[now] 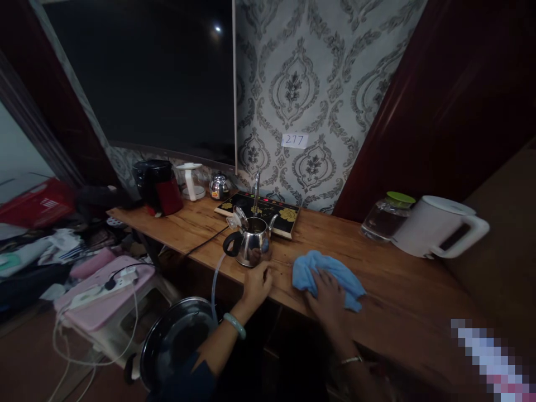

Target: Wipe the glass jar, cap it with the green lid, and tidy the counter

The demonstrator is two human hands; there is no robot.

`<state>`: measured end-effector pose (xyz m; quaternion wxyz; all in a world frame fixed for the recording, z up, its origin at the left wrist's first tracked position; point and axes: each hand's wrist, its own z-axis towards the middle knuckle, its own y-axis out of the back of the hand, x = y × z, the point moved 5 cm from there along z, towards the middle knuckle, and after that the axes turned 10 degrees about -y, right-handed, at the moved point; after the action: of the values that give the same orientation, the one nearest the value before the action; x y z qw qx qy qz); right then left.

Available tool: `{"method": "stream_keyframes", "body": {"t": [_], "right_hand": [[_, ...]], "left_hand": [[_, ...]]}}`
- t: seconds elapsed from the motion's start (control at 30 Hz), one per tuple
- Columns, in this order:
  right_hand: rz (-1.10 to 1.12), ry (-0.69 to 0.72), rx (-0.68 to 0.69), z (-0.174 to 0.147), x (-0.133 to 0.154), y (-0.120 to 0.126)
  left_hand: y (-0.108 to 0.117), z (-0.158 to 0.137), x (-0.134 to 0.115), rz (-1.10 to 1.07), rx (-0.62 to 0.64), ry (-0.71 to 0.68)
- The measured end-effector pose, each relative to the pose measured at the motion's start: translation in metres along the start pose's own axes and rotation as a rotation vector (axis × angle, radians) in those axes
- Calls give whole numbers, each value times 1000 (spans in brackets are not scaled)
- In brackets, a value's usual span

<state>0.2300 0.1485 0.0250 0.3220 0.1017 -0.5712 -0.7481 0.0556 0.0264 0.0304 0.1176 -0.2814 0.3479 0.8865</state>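
My right hand [329, 293] presses on a crumpled blue cloth [312, 267] lying on the wooden table, its fingers bent over the fabric. Near the table's front edge rests my left hand [258, 282], fingers loosely curled in, with no object visible in them. Just beyond it stands a shiny metal kettle [256, 248] with a black handle and its lid tipped up. The fingertips are close to the kettle's base; whether they touch it I cannot tell. Behind the kettle sits a black electric tea stove [278, 215] with gold flowers and a metal spout.
On the right stand a white electric kettle [435, 226] and a glass jar [381, 220] with a green lid. Leftward are a red-black appliance [167, 190], a glass pot [192, 184] and a small metal pot [220, 187]. Below, a clear hose [215, 285] leads into a dark basin [159, 329].
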Motion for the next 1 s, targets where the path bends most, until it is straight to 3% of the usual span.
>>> {"method": "stream_keyframes", "body": {"t": [0.2, 0.47, 0.73, 1.0], "right_hand": [[92, 76, 108, 21, 53, -1], [102, 77, 32, 16, 61, -10], [119, 86, 0, 14, 61, -11], [148, 90, -2, 13, 60, -16]], "left_hand": [[-9, 1, -1, 233, 216, 172], [-12, 10, -18, 381, 477, 157], [-19, 22, -30, 472, 545, 165], [-27, 22, -21, 467, 531, 95]]}}
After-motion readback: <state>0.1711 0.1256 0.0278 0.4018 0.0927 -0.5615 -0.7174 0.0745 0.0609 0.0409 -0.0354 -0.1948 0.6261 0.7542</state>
